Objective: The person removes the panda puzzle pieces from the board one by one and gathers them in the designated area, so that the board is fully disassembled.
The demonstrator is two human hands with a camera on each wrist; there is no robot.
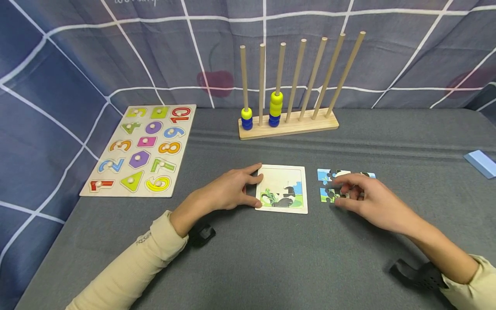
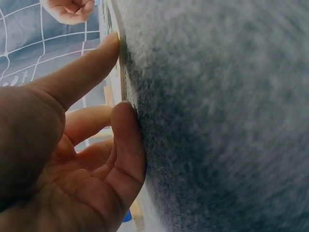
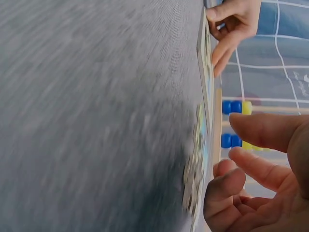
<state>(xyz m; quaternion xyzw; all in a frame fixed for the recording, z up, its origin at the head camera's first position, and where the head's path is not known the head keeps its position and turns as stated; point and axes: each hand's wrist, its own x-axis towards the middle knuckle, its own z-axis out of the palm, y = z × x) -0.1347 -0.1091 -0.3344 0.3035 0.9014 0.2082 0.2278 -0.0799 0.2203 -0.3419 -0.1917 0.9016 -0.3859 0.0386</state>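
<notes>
A square puzzle board [image 1: 280, 178] lies flat, its lower part filled with a panda picture and its upper part bare. My left hand [image 1: 228, 189] holds the board's left side, with thumb and index finger at two corners; the left wrist view shows fingertips against the board's edge [image 2: 121, 67]. To the right, loose jigsaw pieces [image 1: 323, 175] in blue, green and black-and-white lie close together. Over them hovers my right hand [image 1: 373, 202], which partly hides them. In the right wrist view, its thumb and index finger are apart with nothing visible between them, beside the pieces [image 3: 193, 169].
At the left lies a peg board of numbers and shapes [image 1: 182, 161]. Behind the puzzle stands a wooden rack of upright rods [image 1: 290, 130] with yellow and blue beads on two rods. A light blue block [image 1: 482, 163] sits at the far right. Dark gridded cloth [image 1: 162, 56] hangs behind.
</notes>
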